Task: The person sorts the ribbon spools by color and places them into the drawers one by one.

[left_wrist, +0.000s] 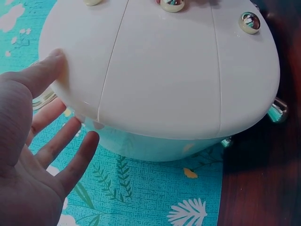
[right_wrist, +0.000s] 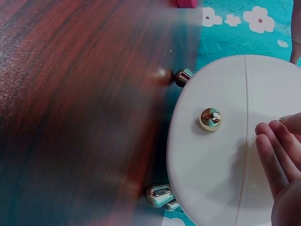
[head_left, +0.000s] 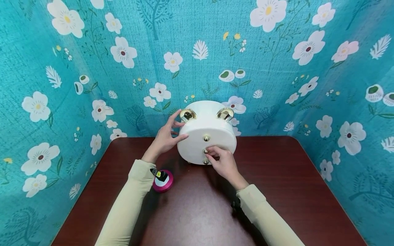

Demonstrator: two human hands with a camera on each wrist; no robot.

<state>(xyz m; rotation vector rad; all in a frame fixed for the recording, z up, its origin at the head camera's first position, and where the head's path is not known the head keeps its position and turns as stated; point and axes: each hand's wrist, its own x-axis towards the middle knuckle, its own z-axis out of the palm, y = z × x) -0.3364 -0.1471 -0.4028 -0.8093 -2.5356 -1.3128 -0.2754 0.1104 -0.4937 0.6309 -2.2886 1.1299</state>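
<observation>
White box [head_left: 192, 152] with gold fittings stands at the far side of a dark red-brown table [head_left: 200, 215], close to a flowered blue cloth [head_left: 172, 30], its rounded front turned toward the seated-height view of a person in pale sleeves. At left, a round pink object [head_left: 166, 186] lies near the left cuff. Beside it the left hand [head_left: 164, 138] spreads its fingers apart, thumb touching the box's front edge, the rest reaching along the side below a gold ear [head_left: 186, 114]. Down the middle run three gold knobs, top [head_left: 206, 138], middle [head_left: 205, 151] and bottom [head_left: 206, 162]. Farther right, past the second ear [head_left: 226, 113], the right hand [head_left: 224, 163] has thumb and fingertips pinched together on the middle knob. To this onlooker, the shell looks hard, glossy and fairly light, apt to slide or tip on its small gold feet [right_wrist: 160, 195] if pulled without a steadying palm. Polished knobs are probably slick, best taken between thumb and fingertip close to the base; the rounded sides seem the safer grip for lifting, since the ears may be decorative and fragile.
</observation>
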